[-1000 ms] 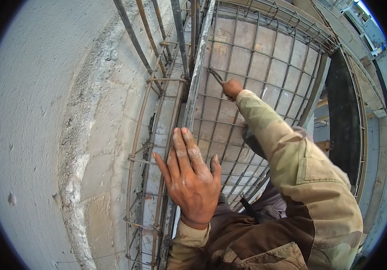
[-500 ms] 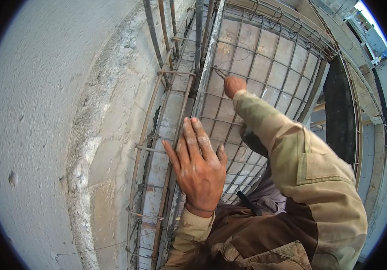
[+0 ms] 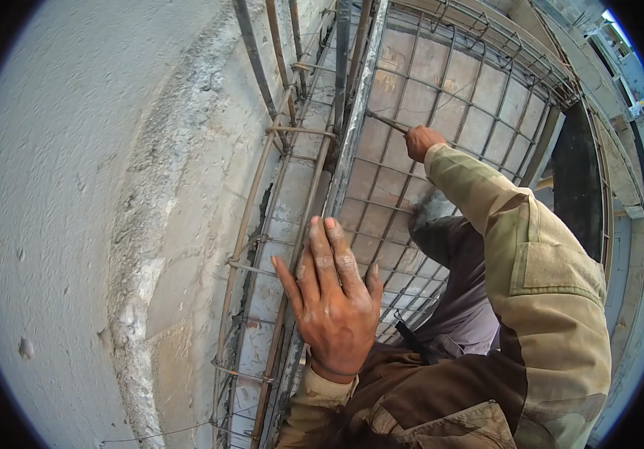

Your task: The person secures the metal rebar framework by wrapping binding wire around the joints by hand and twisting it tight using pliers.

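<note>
Where the rough wall [image 3: 52, 224] runs alongside, the steel mesh [image 3: 439, 88] and narrower bar cage [image 3: 242, 228] are already in place, bars uncovered; can't tell which crossings are fastened. By the long strip [image 3: 354, 120], left hand [image 3: 334, 308] is palm down, fingers slightly spread; contact unclear. Right hand [image 3: 421, 142] is closed around a thin tool [image 3: 389, 121], tip at the mesh beside the strip. No readable writing.

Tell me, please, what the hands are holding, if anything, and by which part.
The right hand grips a thin tool by its near end. The left hand is open, with nothing visibly held.
</note>
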`<control>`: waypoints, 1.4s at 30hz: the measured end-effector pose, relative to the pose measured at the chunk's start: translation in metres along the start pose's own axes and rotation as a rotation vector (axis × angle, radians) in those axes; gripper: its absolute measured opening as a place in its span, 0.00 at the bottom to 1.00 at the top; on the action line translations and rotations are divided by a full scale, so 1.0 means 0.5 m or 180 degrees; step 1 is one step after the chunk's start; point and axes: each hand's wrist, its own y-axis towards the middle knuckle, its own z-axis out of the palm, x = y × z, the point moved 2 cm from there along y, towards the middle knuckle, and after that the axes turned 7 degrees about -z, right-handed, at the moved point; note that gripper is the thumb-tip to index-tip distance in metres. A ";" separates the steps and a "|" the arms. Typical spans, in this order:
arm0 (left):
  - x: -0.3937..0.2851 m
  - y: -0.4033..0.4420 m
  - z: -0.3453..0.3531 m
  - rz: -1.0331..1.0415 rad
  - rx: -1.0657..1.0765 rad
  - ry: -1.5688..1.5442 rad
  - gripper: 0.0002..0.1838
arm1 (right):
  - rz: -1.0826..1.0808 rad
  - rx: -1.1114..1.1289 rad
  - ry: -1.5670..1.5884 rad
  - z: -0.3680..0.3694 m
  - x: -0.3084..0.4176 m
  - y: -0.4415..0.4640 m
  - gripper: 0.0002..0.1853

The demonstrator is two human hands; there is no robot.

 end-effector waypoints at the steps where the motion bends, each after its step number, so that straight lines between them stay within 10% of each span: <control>1: -0.001 0.002 0.000 -0.0011 -0.0025 -0.0020 0.49 | 0.0045 0.0109 0.0073 0.000 -0.003 -0.010 0.17; 6: -0.004 -0.001 0.000 -0.0021 -0.0119 -0.0090 0.49 | -0.0332 -0.0614 0.0161 0.071 -0.008 0.071 0.18; 9: 0.002 0.004 -0.002 0.0039 -0.0147 -0.0054 0.49 | 0.2180 0.1232 0.5042 0.095 0.027 0.106 0.30; 15: 0.004 0.000 -0.004 0.0001 -0.0105 -0.0180 0.49 | 0.0756 0.0496 0.1614 -0.025 0.060 0.016 0.19; 17: 0.006 -0.003 -0.005 0.0044 -0.0086 -0.0190 0.49 | -0.0146 -0.0710 -0.0179 -0.053 0.076 0.005 0.19; 21: 0.009 -0.005 -0.007 0.0038 -0.0061 -0.0197 0.49 | -0.0291 0.1213 -0.1808 -0.081 0.108 0.055 0.11; 29: 0.010 -0.006 -0.006 0.0032 -0.0025 -0.0250 0.50 | -0.0132 0.0787 0.0131 0.055 0.006 0.155 0.17; 31: 0.013 -0.006 -0.008 0.0031 -0.0042 -0.0261 0.50 | 0.0882 0.0801 0.2251 0.147 -0.097 0.205 0.22; 37: 0.011 -0.008 -0.001 0.0069 -0.0108 -0.0251 0.50 | 0.0065 -0.0267 -0.0220 -0.010 0.050 0.065 0.21; 42: 0.011 -0.007 0.002 0.0068 -0.0136 -0.0246 0.51 | -0.0530 0.0897 -0.1961 -0.041 0.078 0.099 0.17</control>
